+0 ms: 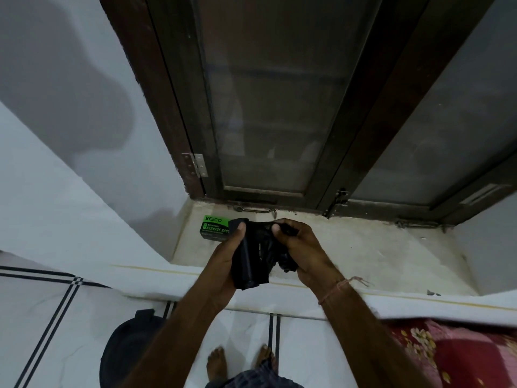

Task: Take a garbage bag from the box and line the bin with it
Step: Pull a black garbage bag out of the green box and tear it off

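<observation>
- I see the left hand (223,263) wrapped round the rolled part of a black garbage bag (253,264). The thumb lies on the upper end of the roll and the fingers curl behind it, so this grip is closed firmly on the bag.
- The right hand (300,247) has the loose, crumpled part of the same bag. Thumb and forefinger pinch its top edge and the other fingers curl over a bunched fold lower down, so this grip is closed on the bag too.
- The bag spans straight from one grip to the other, roll on the left and slack on the right, with its bottom end hanging just below the left palm. It is held in the air over the front edge of the sill (369,256); I can't tell if it touches the stone.
- The box (214,228) is green and black, printed "BECO" and "GARBAGE BAGS". It lies flat at the sill's left rear corner, just behind the left thumb, with its right end hidden by the roll.
- The sill is pale and stained, under a dark wooden window frame (179,113).
- The bin (126,351) is dark and round, on the tiled floor (56,331) at low left. It is well below both hands and partly covered by the left forearm, and its inside is too dark to read.
- There is a thread band (335,289) on the right wrist, bare feet (216,365) on the tiles, and a red floral cloth (453,357) at low right.
</observation>
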